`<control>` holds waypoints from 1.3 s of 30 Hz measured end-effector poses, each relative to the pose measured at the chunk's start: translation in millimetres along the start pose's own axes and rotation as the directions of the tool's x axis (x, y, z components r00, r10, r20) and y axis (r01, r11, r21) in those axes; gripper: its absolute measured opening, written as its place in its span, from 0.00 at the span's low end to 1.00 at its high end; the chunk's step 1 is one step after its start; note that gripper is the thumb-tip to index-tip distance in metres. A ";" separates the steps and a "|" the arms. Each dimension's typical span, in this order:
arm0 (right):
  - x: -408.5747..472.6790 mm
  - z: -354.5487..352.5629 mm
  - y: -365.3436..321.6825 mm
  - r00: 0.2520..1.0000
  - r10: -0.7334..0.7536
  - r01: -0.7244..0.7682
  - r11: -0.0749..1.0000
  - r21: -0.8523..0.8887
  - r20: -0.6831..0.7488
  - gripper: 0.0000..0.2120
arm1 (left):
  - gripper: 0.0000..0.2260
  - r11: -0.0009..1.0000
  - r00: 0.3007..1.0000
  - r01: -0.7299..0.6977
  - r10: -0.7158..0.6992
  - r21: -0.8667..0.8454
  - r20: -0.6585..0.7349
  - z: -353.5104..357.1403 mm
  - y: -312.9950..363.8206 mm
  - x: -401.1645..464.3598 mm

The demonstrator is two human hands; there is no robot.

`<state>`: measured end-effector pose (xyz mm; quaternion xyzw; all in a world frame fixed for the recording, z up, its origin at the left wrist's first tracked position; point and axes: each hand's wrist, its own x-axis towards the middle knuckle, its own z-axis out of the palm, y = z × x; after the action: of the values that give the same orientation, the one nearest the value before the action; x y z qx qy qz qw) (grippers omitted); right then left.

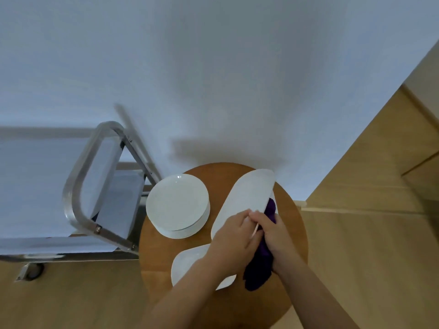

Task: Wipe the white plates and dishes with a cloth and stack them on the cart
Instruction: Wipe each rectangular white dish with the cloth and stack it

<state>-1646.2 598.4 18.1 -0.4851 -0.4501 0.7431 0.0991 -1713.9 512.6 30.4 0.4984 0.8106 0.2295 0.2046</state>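
Oval dish (242,200) is held tilted above the round wooden bench (294,233), right of the plate stack (177,203). Left hand (234,243) has its grip clamped on the dish's near rim, fingers curled over the edge. Right hand (273,233) has its grip clamped on the purple cloth (259,269), pressing it to the dish's right/under side. Second oval dish (190,262) lies flat on the near part of the bench, partly under the left forearm.

Handling, my guess: glazed ceramic, so stiff, fairly heavy, slick, chips if knocked. Long shape means leverage at the far end, so best held at the rim near mid-length w/ thumb on top, fingers under. Cloth is soft and limp; bunch it. Cart (99,186) sits to the left, close beside the stack. Its top shelf shows no dishes yet.
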 end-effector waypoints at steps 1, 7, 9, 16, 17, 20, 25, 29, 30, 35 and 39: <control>8.5 -12.8 1.4 1.000 0.031 -0.031 0.999 0.013 -0.002 0.17 | 0.20 0.995 0.998 0.026 -0.021 -0.092 0.062 5.7 -3.2 4.8; 62.3 -75.2 2.3 0.993 0.112 -0.113 0.993 -0.034 -0.034 0.10 | 0.26 0.853 0.846 0.514 -0.522 -0.096 -0.110 41.1 -29.1 39.5; 79.2 -86.6 4.1 0.991 0.127 -0.129 0.989 -0.070 -0.035 0.11 | 0.20 0.715 0.748 0.650 -0.662 -0.259 0.050 50.8 -41.0 56.1; 128.7 -105.4 13.7 0.962 0.096 -0.122 0.989 -0.087 -0.256 0.24 | 0.07 0.323 0.591 0.691 -0.768 -0.647 0.248 97.6 -55.7 95.3; 132.4 -106.7 14.0 0.952 0.091 -0.112 0.992 -0.057 -0.292 0.25 | 0.07 0.317 0.568 0.696 -0.792 -0.644 0.224 105.1 -56.8 99.7; 138.9 -110.7 14.8 0.944 0.023 -0.065 0.991 -0.117 -0.329 0.21 | 0.08 0.324 0.518 0.720 -0.840 -0.613 0.164 124.1 -59.9 108.4; 141.2 -110.7 19.4 0.955 -0.046 -0.016 0.979 -0.204 -0.294 0.14 | 0.10 0.514 0.572 0.790 -0.815 -0.335 0.096 139.0 -69.9 116.4; 140.1 -107.7 24.7 0.960 -0.057 -0.015 0.967 -0.255 -0.274 0.11 | 0.13 0.615 0.624 0.781 -0.769 -0.105 0.139 138.2 -85.8 121.4; 139.3 -107.3 26.6 0.961 -0.061 -0.012 0.965 -0.262 -0.269 0.10 | 0.13 0.635 0.637 0.770 -0.757 -0.065 0.149 137.6 -89.2 122.9; 130.8 -103.4 35.2 0.970 -0.077 0.011 0.962 -0.273 -0.231 0.07 | 0.20 0.678 0.683 0.727 -0.701 -0.107 0.203 141.3 -95.8 128.1; 121.7 -93.0 40.7 0.980 -0.050 -0.001 0.966 -0.260 -0.191 0.14 | 0.21 0.534 0.578 0.807 -0.801 -0.251 0.156 139.0 -103.6 95.4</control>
<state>-1621.1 699.3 -101.5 -0.5592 -0.5372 0.6253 0.0880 -1750.1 580.7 -151.8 0.0364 0.9022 0.2223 0.3678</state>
